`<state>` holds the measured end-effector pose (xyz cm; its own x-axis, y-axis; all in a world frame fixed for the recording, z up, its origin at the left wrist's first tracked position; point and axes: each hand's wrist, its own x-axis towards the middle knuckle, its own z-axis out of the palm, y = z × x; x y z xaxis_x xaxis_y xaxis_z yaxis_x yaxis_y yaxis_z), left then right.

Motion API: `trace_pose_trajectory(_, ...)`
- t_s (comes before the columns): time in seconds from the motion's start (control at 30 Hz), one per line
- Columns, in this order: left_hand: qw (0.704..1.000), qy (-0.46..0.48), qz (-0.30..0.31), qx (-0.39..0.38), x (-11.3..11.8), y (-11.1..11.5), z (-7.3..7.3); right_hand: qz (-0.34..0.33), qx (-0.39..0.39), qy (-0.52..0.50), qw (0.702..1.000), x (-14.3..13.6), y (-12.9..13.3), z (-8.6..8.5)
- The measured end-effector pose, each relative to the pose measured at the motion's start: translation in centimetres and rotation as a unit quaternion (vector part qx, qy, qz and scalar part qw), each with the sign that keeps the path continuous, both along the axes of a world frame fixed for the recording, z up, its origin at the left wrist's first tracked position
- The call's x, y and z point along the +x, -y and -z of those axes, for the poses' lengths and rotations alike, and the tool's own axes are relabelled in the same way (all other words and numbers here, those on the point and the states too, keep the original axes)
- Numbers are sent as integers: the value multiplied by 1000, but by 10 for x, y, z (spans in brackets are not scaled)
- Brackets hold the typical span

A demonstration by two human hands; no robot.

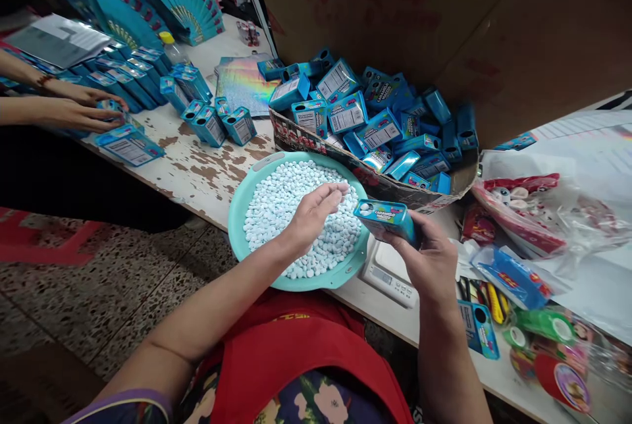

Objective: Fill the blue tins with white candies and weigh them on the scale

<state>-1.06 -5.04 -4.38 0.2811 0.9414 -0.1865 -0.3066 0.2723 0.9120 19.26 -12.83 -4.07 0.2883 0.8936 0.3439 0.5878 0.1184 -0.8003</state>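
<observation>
Optimally, right hand (434,249) steadies the gripped candy tin (388,214), opening held near basin (237,213); left hand (312,213), fingers narrowly curled, contents indiscernible, should feed candies (276,203) gently.

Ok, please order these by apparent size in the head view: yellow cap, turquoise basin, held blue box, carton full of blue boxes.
1. Carton, the widest
2. Turquoise basin
3. Held blue box
4. Yellow cap

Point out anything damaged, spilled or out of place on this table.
The table looks damaged: its white surface is worn away in brown patches left of the bowl. The bowl's near rim seems to jut past the table edge. I see no spilled sweets.
</observation>
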Motion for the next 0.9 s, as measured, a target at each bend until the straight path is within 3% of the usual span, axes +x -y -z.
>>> trace_pose_trajectory(0.13,985,119,23,-120,8,2,3,-49,-20,47,997,-6,-12,-12)
trace_pose_trajectory(0.27,984,118,34,-130,6,0,8,-41,-31,5,999,-5,-16,-5)
trace_pose_trajectory(0.37,998,-48,36,0,-4,-5,8,-32,-21,-91,995,1,-16,6)
trace_pose_trajectory(0.47,946,-236,50,216,-14,-7,-2,10,44,-220,974,-1,-18,17)
trace_pose_trajectory(0.53,920,-254,88,285,-17,-5,-13,5,59,-255,965,-12,-23,21)
trace_pose_trajectory(0.63,908,-248,118,317,-18,-5,-30,-63,52,-254,964,-32,-30,18)
trace_pose_trajectory(0.7,895,-285,38,341,-28,-13,-34,-65,92,-237,965,-35,-28,10)
trace_pose_trajectory(0.77,873,-323,-105,350,-51,-29,-31,-24,133,-205,969,-23,-15,3)
trace_pose_trajectory(0.83,844,-344,-253,324,-86,-51,-21,55,150,-163,974,2,11,1)
trace_pose_trajectory(0.9,815,-359,-371,264,-123,-74,-6,181,164,-108,964,34,46,5)
